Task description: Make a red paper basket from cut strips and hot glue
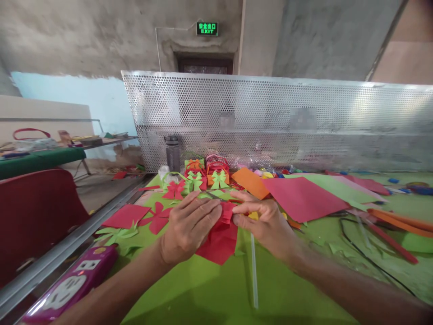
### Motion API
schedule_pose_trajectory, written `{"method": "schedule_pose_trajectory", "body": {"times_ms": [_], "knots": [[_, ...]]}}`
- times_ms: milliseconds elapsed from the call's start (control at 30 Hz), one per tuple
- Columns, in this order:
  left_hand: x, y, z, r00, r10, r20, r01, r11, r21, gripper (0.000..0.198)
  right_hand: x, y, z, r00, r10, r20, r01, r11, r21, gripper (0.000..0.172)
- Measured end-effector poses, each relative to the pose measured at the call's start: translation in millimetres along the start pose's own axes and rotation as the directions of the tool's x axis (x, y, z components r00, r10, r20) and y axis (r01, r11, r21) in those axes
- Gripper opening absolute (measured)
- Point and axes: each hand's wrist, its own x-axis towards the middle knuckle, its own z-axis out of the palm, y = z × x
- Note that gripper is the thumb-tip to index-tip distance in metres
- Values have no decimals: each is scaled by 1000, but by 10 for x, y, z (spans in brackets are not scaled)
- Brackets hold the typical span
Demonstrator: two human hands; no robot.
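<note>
A piece of red folded paper [221,243] is in front of me, just above the green table. My left hand [191,225] lies over its left part, fingers pressed together on it. Thumb and fingers of my right hand [267,221] pinch a small folded strip at its upper right edge. Left of my hands are a red paper flower shape [157,217] and a red paper square [126,216]. Below my right hand is a translucent white stick [254,275]. Small paper bags with a green bow [219,179] stand beyond my fingers.
A grey bottle [172,153] stands before the perforated metal screen [270,104]. Large red [304,198] and orange sheets [250,182] lie to the right, near a black cable [368,259]. A purple case [72,284] is at lower left, beside a red chair [40,216].
</note>
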Motion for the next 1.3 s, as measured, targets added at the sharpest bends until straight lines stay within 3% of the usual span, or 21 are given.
{"method": "schedule_pose_trajectory", "body": {"times_ms": [100,333,633,1100,1300], "knots": [[13,11,6,1000,-3,-23,3,1000,-2,16,-5,10,15,998,63,28,-66,990,123,10],[6,47,18,1000,-14,-26,13,999,-34,20,-34,47,15,995,83,60,-98,949,300,10],[30,76,25,1000,-24,-16,23,997,-67,19,-75,-69,-5,986,158,61,-169,936,309,6],[11,67,22,997,-68,-38,63,991,-118,19,-75,-34,-36,978,141,151,-186,917,354,3],[-1,48,23,999,-40,-16,38,994,-105,18,-28,-14,-34,955,194,226,-275,863,424,4]]}}
